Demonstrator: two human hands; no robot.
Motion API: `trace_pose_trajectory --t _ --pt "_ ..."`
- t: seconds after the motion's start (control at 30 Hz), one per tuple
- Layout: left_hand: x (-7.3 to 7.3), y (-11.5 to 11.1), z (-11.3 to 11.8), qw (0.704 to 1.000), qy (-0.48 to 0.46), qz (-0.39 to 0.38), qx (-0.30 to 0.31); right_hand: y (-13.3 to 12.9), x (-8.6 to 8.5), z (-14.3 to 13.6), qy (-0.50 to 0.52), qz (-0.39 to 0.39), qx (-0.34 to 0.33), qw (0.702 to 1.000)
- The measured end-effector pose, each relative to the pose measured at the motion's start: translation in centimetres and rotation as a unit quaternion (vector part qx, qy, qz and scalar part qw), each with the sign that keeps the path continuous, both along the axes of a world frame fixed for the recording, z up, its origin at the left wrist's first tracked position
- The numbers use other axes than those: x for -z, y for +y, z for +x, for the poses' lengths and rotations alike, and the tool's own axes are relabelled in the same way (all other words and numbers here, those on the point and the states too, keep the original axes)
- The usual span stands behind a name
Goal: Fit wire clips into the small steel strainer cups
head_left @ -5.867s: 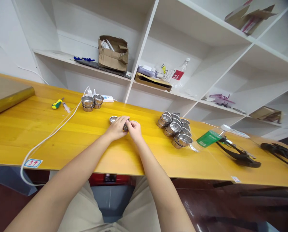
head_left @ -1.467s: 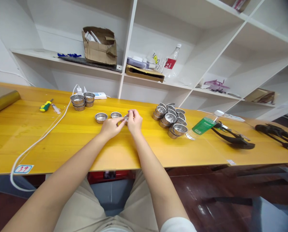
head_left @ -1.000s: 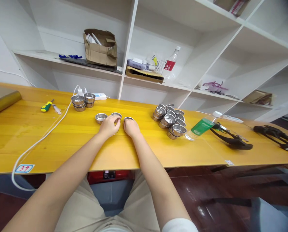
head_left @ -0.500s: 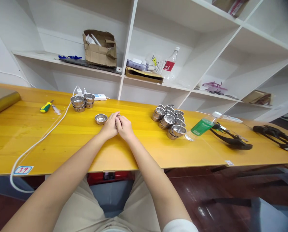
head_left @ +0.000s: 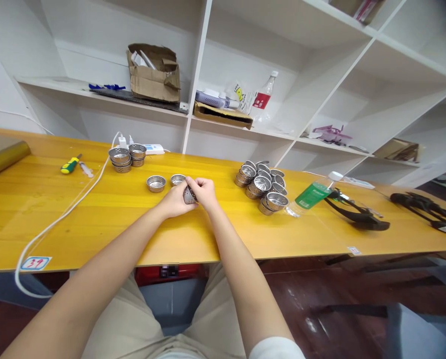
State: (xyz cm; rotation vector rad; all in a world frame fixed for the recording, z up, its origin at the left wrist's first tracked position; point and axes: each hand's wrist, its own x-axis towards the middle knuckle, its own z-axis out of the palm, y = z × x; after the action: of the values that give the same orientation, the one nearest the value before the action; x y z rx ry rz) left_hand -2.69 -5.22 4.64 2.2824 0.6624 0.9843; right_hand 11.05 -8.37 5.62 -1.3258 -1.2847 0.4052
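A small perforated metal cup [head_left: 190, 195] is tilted between my two hands, a little above the yellow table [head_left: 106, 219]. My left hand [head_left: 176, 202] is wrapped round its left side, and my right hand [head_left: 203, 192] grips its upper right rim. Just behind my hands sits another metal cup [head_left: 178, 179], with its lower part partly hidden by my left fingers. A single cup [head_left: 156, 184] stands to the left of that one. Stacked cups [head_left: 120, 159] are at the back left. Several more stacks [head_left: 262, 185] stand close together to the right.
A green-labelled bottle [head_left: 312, 194] leans right of the stacks, near a black curved object [head_left: 357, 217]. On the left lie a white cable [head_left: 64, 214], a screwdriver [head_left: 70, 165] and a small syringe-like item [head_left: 85, 169]. White shelves [head_left: 241, 132] rise behind the table.
My hands have shifted slightly right and toward me, and the cup between them now shows. A cup standing on the table behind them has come into view.
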Motion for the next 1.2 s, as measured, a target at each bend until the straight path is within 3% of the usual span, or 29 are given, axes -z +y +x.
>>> trace_pose_trajectory --t 0.4,0.6,0.67,0.77,0.87,0.97,1.1,1.2 --pt "0.7 0.7 0.4 0.999 -0.022 -0.008 -0.044 0.8 0.0 0.2 0.154 -0.007 -0.035 0.987" --pt "0.5 0.7 0.0 0.998 -0.053 0.000 -0.041 1.1 -1.0 1.9 0.374 0.023 -0.028 0.927" --pt "0.2 0.9 -0.3 0.995 -0.073 0.002 -0.073 1.0 -1.3 2.7 0.416 0.038 -0.012 0.908" --pt "-0.4 2.1 -1.2 0.975 -0.114 0.012 -0.189 1.3 -1.0 3.4 0.438 0.028 0.016 0.898" --pt "-0.7 4.1 -2.7 0.947 -0.130 0.034 -0.292 1.8 0.1 3.1 0.417 -0.016 0.035 0.908" --pt "-0.4 6.1 -4.1 0.927 -0.099 0.049 -0.358 2.4 1.4 2.3 0.336 -0.077 0.059 0.937" --pt "0.8 7.4 -4.8 0.926 -0.028 0.019 -0.376 2.5 2.4 1.6 0.173 -0.181 0.047 0.967" --pt "1.7 7.8 -4.7 0.933 0.001 0.028 -0.360 2.1 2.5 1.5 -0.016 -0.220 0.061 0.974"
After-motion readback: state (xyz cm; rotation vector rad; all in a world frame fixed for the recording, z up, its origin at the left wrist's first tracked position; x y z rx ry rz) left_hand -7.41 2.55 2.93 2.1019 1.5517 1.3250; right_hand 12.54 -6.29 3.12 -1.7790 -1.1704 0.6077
